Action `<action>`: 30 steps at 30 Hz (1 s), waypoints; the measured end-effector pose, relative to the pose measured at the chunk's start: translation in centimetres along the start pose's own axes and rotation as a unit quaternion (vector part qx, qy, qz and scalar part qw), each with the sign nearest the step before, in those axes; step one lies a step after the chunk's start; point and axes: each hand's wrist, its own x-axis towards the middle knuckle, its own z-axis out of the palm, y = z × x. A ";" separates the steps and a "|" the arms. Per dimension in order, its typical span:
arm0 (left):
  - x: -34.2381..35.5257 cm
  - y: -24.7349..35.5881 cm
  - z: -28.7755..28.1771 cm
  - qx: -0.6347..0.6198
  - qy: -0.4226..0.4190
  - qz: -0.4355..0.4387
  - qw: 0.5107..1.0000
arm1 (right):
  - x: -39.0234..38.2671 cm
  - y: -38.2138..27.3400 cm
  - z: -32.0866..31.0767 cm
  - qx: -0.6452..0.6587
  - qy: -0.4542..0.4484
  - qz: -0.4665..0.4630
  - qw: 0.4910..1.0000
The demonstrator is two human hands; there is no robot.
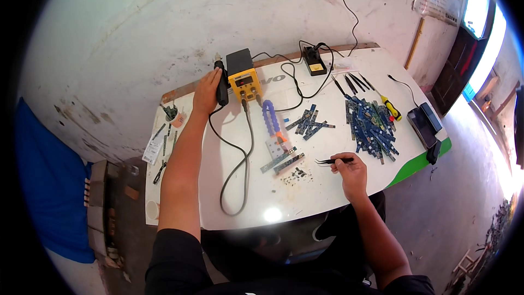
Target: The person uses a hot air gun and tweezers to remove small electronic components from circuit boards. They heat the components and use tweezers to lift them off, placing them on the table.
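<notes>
My left hand (206,92) is wrapped round the black handle of a hot air gun (222,92), which stands nozzle up against the left side of a yellow and black rework station (244,79). In my right hand (353,176) is a pair of black tweezers (327,161), pinched near the back end, tips pointing left. Left of those tips, narrow circuit board strips (289,165) lie at the foot of a blue segmented flexible arm (269,117). Small dark loose components (299,175) are scattered just below the strips. The tweezers touch none of them.
Blue circuit board strips form a large pile (371,128) and a smaller one (310,123). Beyond lie a yellow screwdriver (391,108), several dark hand tools (352,83) and a soldering iron stand (315,61). A phone (422,127) rests at right. The gun's cable (225,188) loops over the white table.
</notes>
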 end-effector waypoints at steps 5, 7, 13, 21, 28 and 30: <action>-0.7 0.7 -0.7 0.024 -0.029 0.010 0.999 | 0.7 0.6 -0.3 -0.019 -0.003 0.041 0.999; -0.9 0.6 -1.2 0.031 -0.049 0.009 0.998 | 0.7 0.1 0.1 0.037 0.005 0.078 0.996; -0.9 0.6 -1.9 0.023 -0.109 -0.026 0.993 | 0.2 -2.3 3.5 0.215 -0.006 0.150 0.965; 0.5 7.8 -5.3 -0.100 0.002 -0.305 0.947 | 0.3 -2.8 6.5 0.165 0.001 0.161 0.973; -1.3 19.8 -11.7 -0.452 -0.294 -0.448 0.713 | 0.4 -2.9 7.0 0.103 0.033 0.102 0.989; -1.9 20.7 -11.4 -0.504 -0.358 -0.456 0.640 | 0.4 -2.9 7.3 0.080 0.037 0.091 0.992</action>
